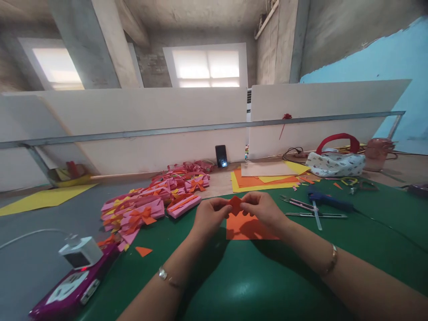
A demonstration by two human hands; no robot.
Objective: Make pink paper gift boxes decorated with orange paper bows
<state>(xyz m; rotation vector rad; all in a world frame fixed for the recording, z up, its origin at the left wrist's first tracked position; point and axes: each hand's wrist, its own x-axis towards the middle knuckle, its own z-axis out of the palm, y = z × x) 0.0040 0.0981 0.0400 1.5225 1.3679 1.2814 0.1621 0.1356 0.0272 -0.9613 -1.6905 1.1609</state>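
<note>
A small piece of orange-red paper [236,206] is held up between my two hands. My left hand [211,217] pinches its left side between thumb and fingers. On the opposite side, the fingertips of my right hand [265,208] grip it too. Beneath them a larger sheet of orange paper [249,228] lies flat on the green mat, partly in shadow and partly covered by my right hand. To the left sits a pile of pink paper boxes [147,211] with orange bows. One more pink box [183,205] with an orange strip lies beside my left hand.
Right of my hands lie a blue glue gun [329,200] with its cord and several craft knives [302,203]. Coloured sheets [239,183] and a phone [221,156] are behind. A purple power strip [75,285] with a white charger stands front left, and a fabric bag [336,164] back right.
</note>
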